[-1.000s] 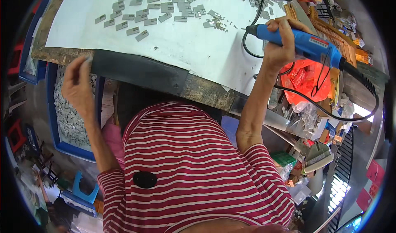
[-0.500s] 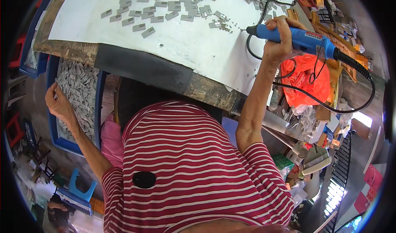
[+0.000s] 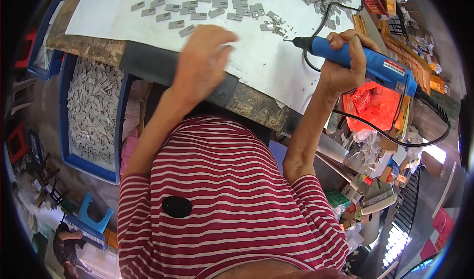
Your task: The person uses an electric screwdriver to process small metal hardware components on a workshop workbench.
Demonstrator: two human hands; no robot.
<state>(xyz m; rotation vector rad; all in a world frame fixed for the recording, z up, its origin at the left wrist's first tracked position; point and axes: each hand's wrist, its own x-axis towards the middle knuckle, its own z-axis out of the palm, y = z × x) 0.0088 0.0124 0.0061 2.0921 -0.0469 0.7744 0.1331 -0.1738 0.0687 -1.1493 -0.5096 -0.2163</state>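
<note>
My right hand grips a blue corded power screwdriver, its tip pointing left just above the white sheet that covers the workbench. Many small grey flat pieces lie spread across the far part of that sheet. My left hand is raised over the near edge of the bench, blurred by motion, fingers curled. Whether it holds a piece is unclear.
A blue bin full of grey pieces sits low at my left beside the bench. An orange plastic bag, a black cable and cluttered boxes lie to the right. A blue stool and another person are at lower left.
My left hand rose from the blue bin at the left up and rightward to the bench edge. My right hand with the screwdriver shifted slightly left over the sheet.
</note>
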